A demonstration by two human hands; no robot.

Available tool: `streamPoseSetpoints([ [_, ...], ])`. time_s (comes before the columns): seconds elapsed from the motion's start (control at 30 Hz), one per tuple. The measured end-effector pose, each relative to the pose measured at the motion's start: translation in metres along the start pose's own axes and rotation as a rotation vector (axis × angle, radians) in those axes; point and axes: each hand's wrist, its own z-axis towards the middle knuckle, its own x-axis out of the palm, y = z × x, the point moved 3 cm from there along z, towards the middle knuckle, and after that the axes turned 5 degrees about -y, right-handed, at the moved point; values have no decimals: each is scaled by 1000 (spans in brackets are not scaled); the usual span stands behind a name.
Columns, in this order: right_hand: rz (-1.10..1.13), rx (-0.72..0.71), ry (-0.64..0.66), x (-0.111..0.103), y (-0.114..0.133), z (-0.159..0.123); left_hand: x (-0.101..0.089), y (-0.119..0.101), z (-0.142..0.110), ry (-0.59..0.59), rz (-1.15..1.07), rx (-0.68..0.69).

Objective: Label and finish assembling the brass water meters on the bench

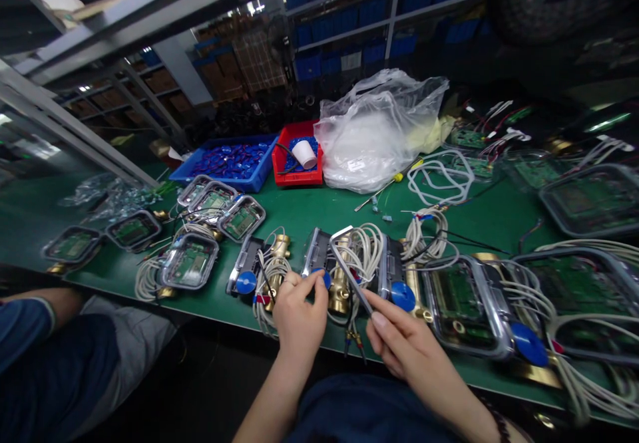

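Observation:
My left hand [301,310] has its thumb and index finger pinched together in front of a blue disc [325,278] on a brass pipe meter. What those fingertips hold, if anything, is hidden. Between the fingers of my right hand [407,340] is the lower end of a grey L-shaped bar [349,273], its short bent end pointing up and away. Behind the bar are a brass pipe body [339,290] and coiled grey cable [367,250]. A similar meter with a blue disc [402,295] sits just beyond my right fingers, and another blue disc [245,282] lies left.
Clear-cased circuit units [190,261] stand left, larger ones [464,303] right. Behind are a blue bin [259,177], a red bin [299,178] holding a white cup [304,155], a plastic bag [364,144], a screwdriver [398,177] and grey gaskets [439,177]. Another person's arm [64,306] rests left.

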Motion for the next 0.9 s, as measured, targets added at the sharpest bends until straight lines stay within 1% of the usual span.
streamPoseSetpoints([
  [0.13,-220,-190,15,8,-16,7,2,1,2,-6,-115,-79],
  [0.2,-309,-291,-3,9,-22,8,2,2,3,-4,-137,-104],
  [0.27,-358,-382,-44,8,-25,9,2,2,3,-1,-125,-98],
  [0.33,-370,-425,-86,6,-26,9,1,1,2,-1,-96,-46],
  [0.43,-360,-421,-112,3,-26,10,0,1,-1,-16,-34,57],
  [0.5,-345,-399,-117,2,-28,10,-1,2,-3,-22,-18,95],
  [0.57,-329,-375,-126,0,-30,9,-2,5,-3,-29,-47,99],
  [0.73,-307,-344,-133,-2,-34,7,-8,9,3,-93,-102,88],
  [0.9,-291,-322,-148,-4,-35,8,-5,9,6,38,-142,149],
])
